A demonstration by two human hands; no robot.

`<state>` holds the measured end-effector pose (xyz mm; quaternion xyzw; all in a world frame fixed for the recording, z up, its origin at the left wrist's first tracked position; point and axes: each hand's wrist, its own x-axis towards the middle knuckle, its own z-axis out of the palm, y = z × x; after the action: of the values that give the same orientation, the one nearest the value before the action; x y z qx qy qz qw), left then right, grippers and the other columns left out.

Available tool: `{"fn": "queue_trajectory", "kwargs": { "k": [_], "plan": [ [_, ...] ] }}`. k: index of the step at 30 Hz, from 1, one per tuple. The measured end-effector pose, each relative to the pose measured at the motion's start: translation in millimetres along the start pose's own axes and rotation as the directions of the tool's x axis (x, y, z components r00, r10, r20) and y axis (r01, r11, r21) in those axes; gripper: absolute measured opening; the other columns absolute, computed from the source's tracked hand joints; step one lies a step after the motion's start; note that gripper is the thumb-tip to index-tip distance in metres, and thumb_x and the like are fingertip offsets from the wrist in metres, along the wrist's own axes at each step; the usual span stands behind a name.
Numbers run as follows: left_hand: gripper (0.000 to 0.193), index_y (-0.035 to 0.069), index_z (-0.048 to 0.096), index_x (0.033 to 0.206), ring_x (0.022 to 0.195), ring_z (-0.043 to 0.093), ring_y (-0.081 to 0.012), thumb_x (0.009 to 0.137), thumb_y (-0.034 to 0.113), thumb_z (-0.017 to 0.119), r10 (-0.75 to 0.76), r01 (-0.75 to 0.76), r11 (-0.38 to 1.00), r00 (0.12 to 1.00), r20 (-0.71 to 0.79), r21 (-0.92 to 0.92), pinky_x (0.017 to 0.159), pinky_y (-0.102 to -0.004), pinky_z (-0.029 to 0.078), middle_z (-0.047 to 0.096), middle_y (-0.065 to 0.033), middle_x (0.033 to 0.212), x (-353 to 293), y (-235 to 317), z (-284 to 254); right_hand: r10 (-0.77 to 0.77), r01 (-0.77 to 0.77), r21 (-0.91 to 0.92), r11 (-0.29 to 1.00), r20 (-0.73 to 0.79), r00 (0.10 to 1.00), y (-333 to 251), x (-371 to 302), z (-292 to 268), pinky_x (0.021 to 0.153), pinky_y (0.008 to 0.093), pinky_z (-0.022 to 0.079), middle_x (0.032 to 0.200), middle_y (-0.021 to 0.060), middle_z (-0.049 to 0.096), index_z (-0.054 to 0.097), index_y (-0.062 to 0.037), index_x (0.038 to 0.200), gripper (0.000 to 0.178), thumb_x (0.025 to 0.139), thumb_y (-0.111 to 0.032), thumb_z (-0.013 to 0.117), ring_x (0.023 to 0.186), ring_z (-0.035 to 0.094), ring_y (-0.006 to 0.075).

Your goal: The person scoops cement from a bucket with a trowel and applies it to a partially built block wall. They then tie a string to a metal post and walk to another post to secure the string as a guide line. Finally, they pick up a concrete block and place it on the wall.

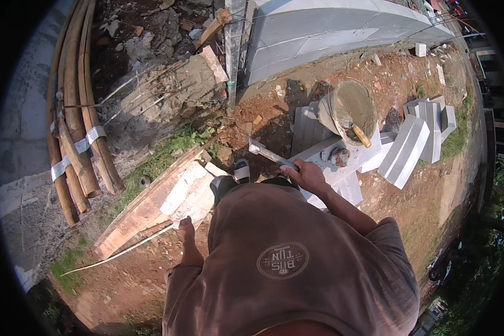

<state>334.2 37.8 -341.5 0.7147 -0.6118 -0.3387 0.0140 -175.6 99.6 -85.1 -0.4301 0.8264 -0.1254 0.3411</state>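
Grips hammer-like tool (271, 155) by handle end in right hand (309, 177), likely for leverage; cannot tell fingers' state in left hand (186, 228).

Long brown bamboo poles (71, 67): cut off, upper left.
Slender grey tool (271, 155): grip hidden by right hand (310, 175), centre.
Brown shirt (330, 241): cut off, lower edge.
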Motion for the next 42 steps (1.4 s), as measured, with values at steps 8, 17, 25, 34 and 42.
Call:
{"fn": "queue_trajectory", "kwargs": {
  "k": [8, 17, 25, 34, 42],
  "plan": [
    [0.026, -0.002, 0.059, 0.078, 0.071, 0.055, -0.0244, 0.088, 0.021, 0.053, 0.381, -0.371, 0.915, 0.924, 0.034, -0.159, 0.066, -0.0325, 0.043, 0.059, -0.0128, 0.077, 81.6, 172.7, -33.8, 0.64, -0.319, 0.602, 0.732, -0.445, 0.627, 143.4, -161.3, 24.2, 0.047, 0.0279, 0.032, 0.052, -0.0001, 0.041, 0.05, -0.0019, 0.062, 0.048, 0.085, -0.043, 0.057, 0.052, 0.037, 0.0099],
    [0.035, -0.005, 0.058, 0.096, 0.074, 0.056, -0.021, 0.089, 0.029, 0.054, 0.527, -0.488, 0.846, 0.827, 0.197, -0.217, 0.068, -0.034, 0.045, 0.06, -0.0146, 0.079, -6.0, 232.8, 17.1, 0.74, -0.411, 0.623, 0.666, -0.48, 0.47, 225.6, -199.8, 51.9, 0.054, 0.0357, 0.041, 0.054, 0.0123, 0.051, 0.057, 0.0028, 0.071, 0.054, 0.086, -0.048, 0.051, 0.055, 0.052, 0.0221],
    [0.032, -0.002, 0.059, 0.093, 0.062, 0.055, -0.0178, 0.085, 0.029, 0.057, -0.099, 0.067, 0.993, 0.928, 0.36, 0.101, 0.059, -0.0329, 0.045, 0.058, -0.0087, 0.07, -100.1, 151.9, -24.3, 0.711, -0.487, 0.542, 0.685, -0.349, 0.611, 247.4, -182.0, 65.5, 0.064, 0.0465, 0.045, 0.071, 0.0243, 0.06, 0.059, 0.0017, 0.091, 0.055, 0.086, -0.051, 0.045, 0.071, 0.06, 0.0407],
    [0.038, -0.004, 0.06, 0.096, 0.071, 0.061, -0.0218, 0.085, 0.031, 0.055, -0.035, 0.017, 0.972, 0.997, 0.074, 0.235, 0.064, -0.0349, 0.048, 0.063, -0.0154, 0.083, -151.7, 74.3, -69.5, 0.843, -0.502, 0.691, 0.52, -0.319, 0.434, 325.0, -49.1, 64.7, 0.081, 0.0458, 0.043, 0.101, 0.0256, 0.058, 0.053, 0.0019, 0.099, 0.035, 0.089, -0.031, 0.046, 0.096, 0.056, 0.0404],
    [0.024, 0.004, 0.058, 0.096, 0.079, 0.061, -0.0243, 0.082, 0.024, 0.056, -0.192, 0.141, 0.921, 0.975, 0.108, 0.363, 0.066, -0.0364, 0.049, 0.061, -0.0131, 0.083, -214.4, 1.3, -75.1, 0.706, -0.361, 0.642, 0.676, -0.425, 0.566, 322.7, -16.4, 46.9, 0.091, 0.0455, 0.04, 0.121, 0.0291, 0.046, 0.036, 0.0046, 0.128, 0.074, 0.078, -0.044, 0.061, 0.113, 0.046, 0.0413]
  ]
}}
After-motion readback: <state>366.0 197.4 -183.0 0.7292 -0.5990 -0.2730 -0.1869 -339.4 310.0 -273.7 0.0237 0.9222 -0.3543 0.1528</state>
